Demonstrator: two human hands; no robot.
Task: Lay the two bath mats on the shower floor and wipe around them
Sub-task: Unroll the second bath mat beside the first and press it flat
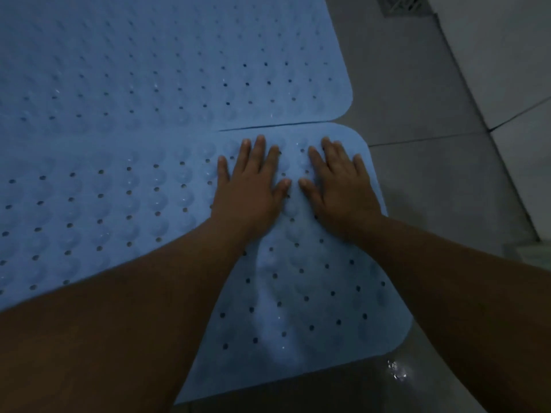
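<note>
Two light blue bath mats with rows of holes and bumps lie flat on the grey tiled shower floor (441,180), edge to edge. The far mat (167,70) fills the upper left. The near mat (298,287) runs from the left edge to the lower right. A thin dark seam (268,126) marks where they meet. My left hand (250,186) and my right hand (340,186) lie side by side, palms down with fingers straight, pressing the near mat close to its far right corner, just below the seam.
A metal floor drain grate (402,4) sits at the top right. Grey tiles with dark grout lines run along the right side. A small wet patch (396,372) glints on the floor by the near mat's lower right corner.
</note>
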